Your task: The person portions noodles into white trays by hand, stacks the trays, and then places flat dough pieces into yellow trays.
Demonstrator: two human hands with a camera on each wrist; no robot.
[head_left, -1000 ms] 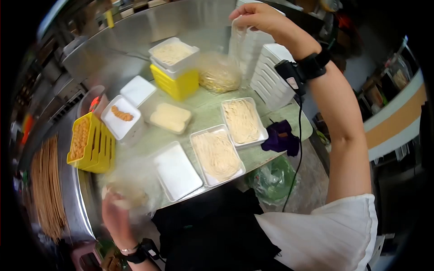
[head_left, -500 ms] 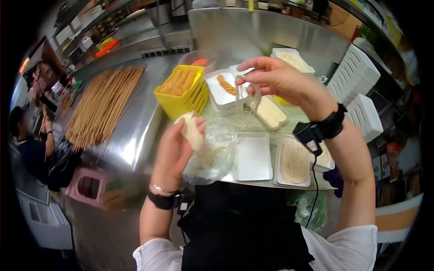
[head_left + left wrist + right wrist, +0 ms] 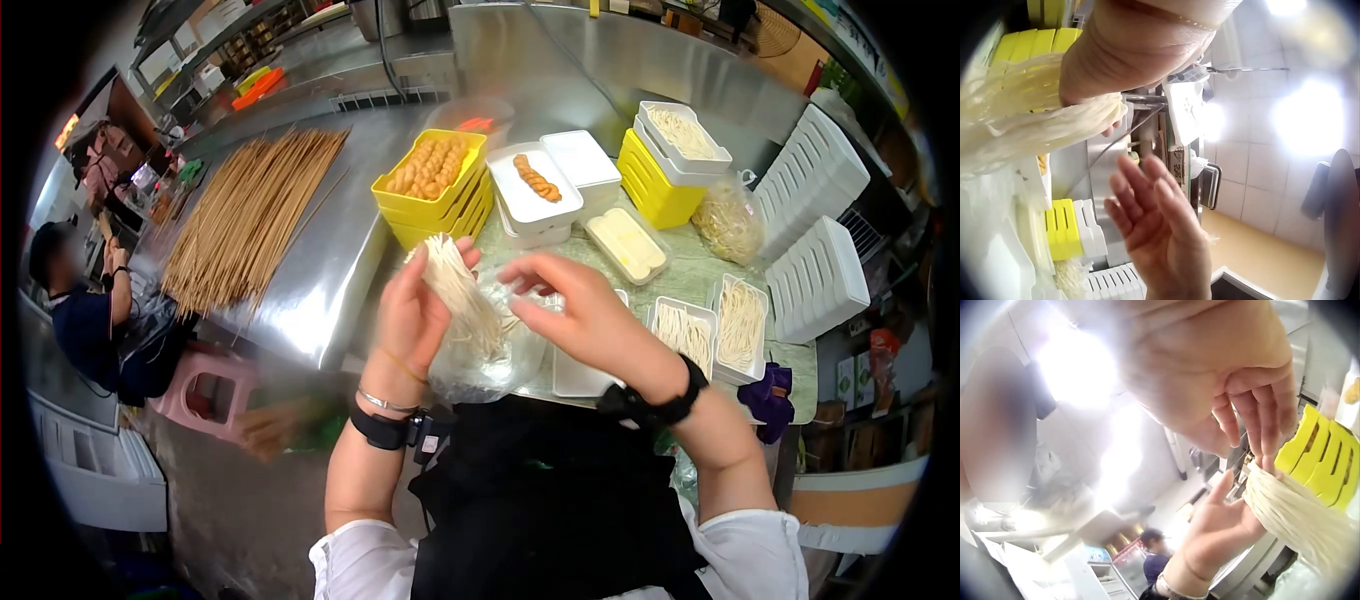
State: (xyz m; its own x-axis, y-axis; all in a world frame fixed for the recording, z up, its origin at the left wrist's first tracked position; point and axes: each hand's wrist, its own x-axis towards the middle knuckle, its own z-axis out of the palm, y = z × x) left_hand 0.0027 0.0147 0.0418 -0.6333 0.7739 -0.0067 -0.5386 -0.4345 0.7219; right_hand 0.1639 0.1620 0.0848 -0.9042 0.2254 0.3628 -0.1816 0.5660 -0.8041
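A bundle of pale dough strands point(image 3: 460, 290) hangs from the left hand point(image 3: 412, 310), whose thumb and fingers hold its upper end. In the right wrist view the left hand point(image 3: 1219, 537) grips the strands point(image 3: 1297, 512) near the top. The right hand point(image 3: 580, 305) is just right of the bundle, its fingers loosely bent, with nothing seen between them. Seen from the left wrist, the right hand point(image 3: 1163, 231) faces the bundle point(image 3: 1041, 134) with its fingers apart from it. Clear plastic point(image 3: 480, 370) lies beneath the strands. A white tray point(image 3: 580, 372) is partly behind the right forearm.
Trays of strands point(image 3: 742, 325) stand at the right beside purple cloth point(image 3: 768, 400). Yellow baskets point(image 3: 430, 190) with twisted dough, a white tray holding one twist point(image 3: 537, 178) and stacked white baskets point(image 3: 815, 190) stand farther back. Sticks point(image 3: 255, 215) lie left; a person point(image 3: 85, 310) sits beyond.
The head view has swung left. The right hand has come from the far right to beside the left hand; the thin strands it held are no longer seen in it. The left hand has raised its bundle.
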